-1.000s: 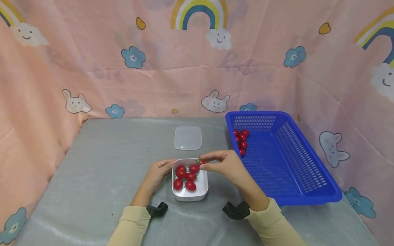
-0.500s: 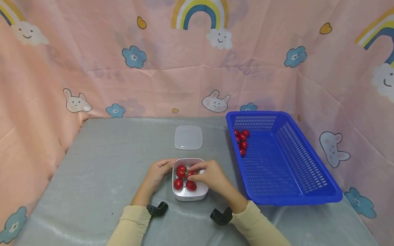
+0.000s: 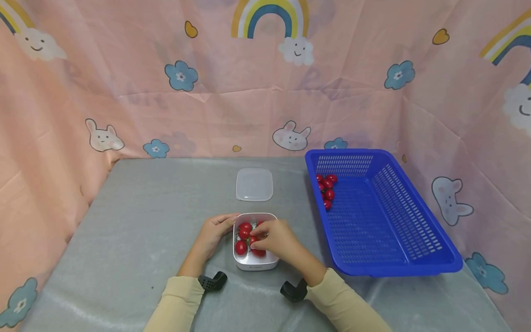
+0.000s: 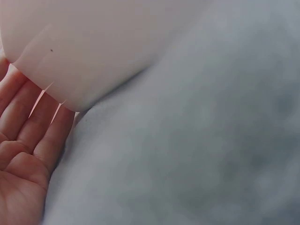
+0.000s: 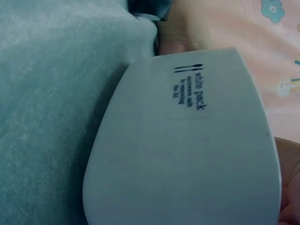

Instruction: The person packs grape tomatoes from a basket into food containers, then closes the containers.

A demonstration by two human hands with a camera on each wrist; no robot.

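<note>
A white plastic food container (image 3: pixel 256 267) with several red cherry tomatoes (image 3: pixel 240 248) in it stands on the table. My left hand (image 3: pixel 210 236) rests against its left side and far left corner; in the left wrist view, fairly straight fingers (image 4: pixel 40 112) lie along the wall. Over the container, my right hand (image 3: pixel 277 237) pinches a cherry tomato (image 3: pixel 251 240) between thumb and fingers, its green stem showing. That hand covers some of the tomatoes below. Printed lettering on the container's near wall (image 5: pixel 187 140) shows in the right wrist view.
A clear square lid (image 3: pixel 254 185) lies behind the container. To the right stands a large blue plastic basket (image 3: pixel 373 216), with several cherry tomatoes (image 3: pixel 329 194) along its left wall. Grey cloth (image 3: pixel 145 230) covers the table, and a pink patterned curtain (image 3: pixel 232 106) surrounds it.
My right hand has moved from the container's far right corner left and nearer over its middle, carrying the pinched cherry tomato. The left hand has stayed at the container's side.
</note>
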